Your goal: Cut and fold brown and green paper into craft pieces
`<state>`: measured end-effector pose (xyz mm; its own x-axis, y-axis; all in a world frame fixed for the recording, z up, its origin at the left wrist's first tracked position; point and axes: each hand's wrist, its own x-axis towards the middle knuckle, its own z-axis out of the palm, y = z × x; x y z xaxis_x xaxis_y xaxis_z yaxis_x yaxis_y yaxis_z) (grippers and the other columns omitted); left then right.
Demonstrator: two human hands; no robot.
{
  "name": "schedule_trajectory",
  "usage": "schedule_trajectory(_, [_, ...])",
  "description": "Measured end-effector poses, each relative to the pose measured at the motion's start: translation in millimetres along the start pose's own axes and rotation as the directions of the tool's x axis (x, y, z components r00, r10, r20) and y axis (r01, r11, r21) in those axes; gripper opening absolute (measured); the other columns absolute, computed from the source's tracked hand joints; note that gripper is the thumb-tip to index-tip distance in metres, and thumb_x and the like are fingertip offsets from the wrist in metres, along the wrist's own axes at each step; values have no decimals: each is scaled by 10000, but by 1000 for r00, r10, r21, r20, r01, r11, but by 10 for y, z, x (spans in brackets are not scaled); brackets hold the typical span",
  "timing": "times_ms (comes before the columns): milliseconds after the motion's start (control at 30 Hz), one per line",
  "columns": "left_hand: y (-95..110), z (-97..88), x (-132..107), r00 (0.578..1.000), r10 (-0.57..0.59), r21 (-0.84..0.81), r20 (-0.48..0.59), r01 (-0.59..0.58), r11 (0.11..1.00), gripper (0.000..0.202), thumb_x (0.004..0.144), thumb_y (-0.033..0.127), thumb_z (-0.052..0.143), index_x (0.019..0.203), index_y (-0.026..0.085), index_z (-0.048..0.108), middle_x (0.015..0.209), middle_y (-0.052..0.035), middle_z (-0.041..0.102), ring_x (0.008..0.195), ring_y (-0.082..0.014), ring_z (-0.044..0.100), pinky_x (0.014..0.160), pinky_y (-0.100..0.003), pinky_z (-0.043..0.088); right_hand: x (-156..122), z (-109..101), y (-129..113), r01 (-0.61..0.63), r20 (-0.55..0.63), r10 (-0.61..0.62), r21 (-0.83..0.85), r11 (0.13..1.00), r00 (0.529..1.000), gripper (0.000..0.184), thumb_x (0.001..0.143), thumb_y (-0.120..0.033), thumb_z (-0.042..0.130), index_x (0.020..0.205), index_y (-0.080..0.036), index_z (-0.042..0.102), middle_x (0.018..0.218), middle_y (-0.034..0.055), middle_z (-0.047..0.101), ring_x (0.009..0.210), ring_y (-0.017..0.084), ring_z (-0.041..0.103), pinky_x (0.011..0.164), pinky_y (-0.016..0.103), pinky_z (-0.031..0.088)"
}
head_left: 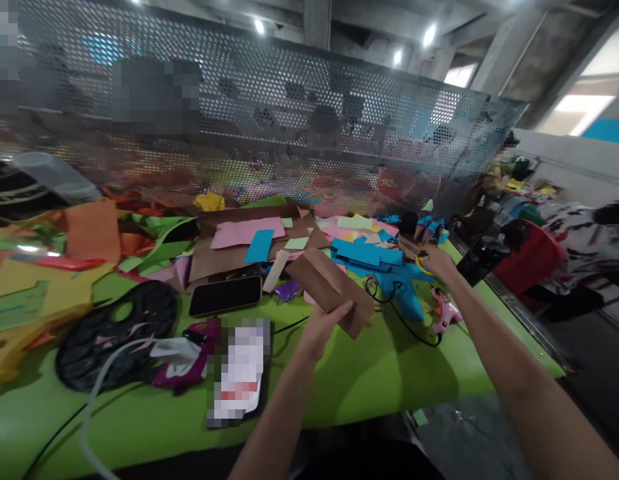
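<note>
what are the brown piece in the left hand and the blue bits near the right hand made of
The brown piece: probably kraft card, matte, with crisp folded edges holding shape in the left hand. The blue bits: likely thin craft paper, matte, flat straight-cut sheets lying by the right hand.

free: green mat point(369, 373) front | blocked: paper scraps point(359, 253), phone point(225, 295), cord point(404, 323)

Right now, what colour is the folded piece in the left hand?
The folded piece is plain brown; the head view shows it.
</note>
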<state>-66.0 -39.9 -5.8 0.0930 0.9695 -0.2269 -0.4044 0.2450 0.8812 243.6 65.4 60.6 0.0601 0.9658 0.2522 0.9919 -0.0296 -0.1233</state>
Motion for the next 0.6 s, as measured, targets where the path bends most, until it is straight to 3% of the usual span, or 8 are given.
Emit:
schedule_trajectory(167, [-35,-24,13,999,-54,-3,-5,54,999,482,641,382,832,1055,164,716,1149,-107,721,1099,-284,642,950,-376,496,64,10,22,-3,49,0,75,997,999,412,813,-304,641,1196,-161,684,1049,188,718,962,312,650,784,365,472])
schedule_trajectory(300, [-34,-8,-5,995,-95,21,35,95,995,455,654,353,818,1052,160,709,1149,-109,719,1086,-275,641,939,-370,492,-135,-24,-298,107,70,-128,247,963,989,370,880,-375,574,1216,-255,673,1122,85,720,1012,265,649,863,348,471])
schedule_trajectory(367, [-26,9,-31,990,-107,42,87,104,994,455,635,325,825,1040,154,708,1136,-111,722,1076,-280,642,926,-368,491,-355,-11,-578,151,92,-266,631,761,960,364,885,-435,563,1153,-228,698,1179,74,698,1057,260,633,880,352,477])
schedule_trajectory(433, [-25,19,-57,983,-120,81,142,109,991,439,614,306,833,1004,143,714,1104,-113,731,1062,-287,643,917,-367,485,-601,35,-854,13,220,-375,849,528,901,394,844,-469,610,1147,-229,691,1097,57,722,997,249,649,837,359,498])
schedule_trajectory(467, [-27,22,-67,978,-126,110,169,109,988,426,608,302,835,984,138,719,1088,-113,734,1056,-290,641,916,-368,479,-711,70,-968,-65,264,-421,901,430,868,398,801,-456,664,1122,-222,695,1060,51,727,969,244,653,822,359,503])
schedule_trajectory(500, [-31,22,-74,974,-128,140,187,103,985,416,607,306,836,969,136,723,1077,-112,736,1053,-293,638,917,-369,473,-805,112,-1057,-117,268,-422,929,352,866,377,757,-437,711,1058,-210,709,1010,46,730,921,234,657,801,355,505])
schedule_trajectory(600, [-37,24,-69,979,-75,185,190,39,982,425,655,373,806,1007,149,723,1110,-104,725,1088,-289,614,935,-368,453,-968,262,-1177,-206,271,-324,953,220,906,300,664,-393,791,864,-184,710,848,27,716,781,199,645,737,337,501])
